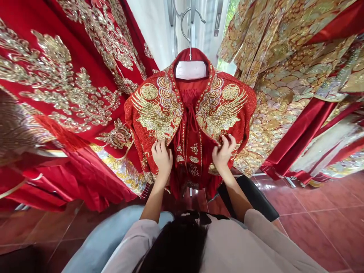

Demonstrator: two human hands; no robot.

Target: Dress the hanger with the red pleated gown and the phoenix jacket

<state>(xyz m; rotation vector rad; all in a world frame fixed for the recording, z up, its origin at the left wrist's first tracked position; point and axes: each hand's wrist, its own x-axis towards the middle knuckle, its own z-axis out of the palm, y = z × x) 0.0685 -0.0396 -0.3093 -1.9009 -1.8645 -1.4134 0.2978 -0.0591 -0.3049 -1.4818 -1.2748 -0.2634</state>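
A red jacket (132, 125) with gold bird embroidery and round gold emblems hangs in front of me on a hanger (187, 34) with a metal hook. Its front stands apart, showing red lining, a tied red cord (191, 117) and another red embroidered layer within. My left hand (162, 155) is closed on the lower edge of the left front panel. On the other side, my right hand (223, 151) grips the matching edge of the right panel with bent fingers. Both thumbs point inward, and the cloth between fingers and thumbs is mostly hidden.
Red garments with silver-gold beading (82, 91) hang close on the left. Gold scale-patterned garments (284, 76) hang on the right. Below lies a reddish tiled floor (321, 212), with a black flat object (250, 197) near my right forearm. A window frame (218, 19) is behind the hanger.
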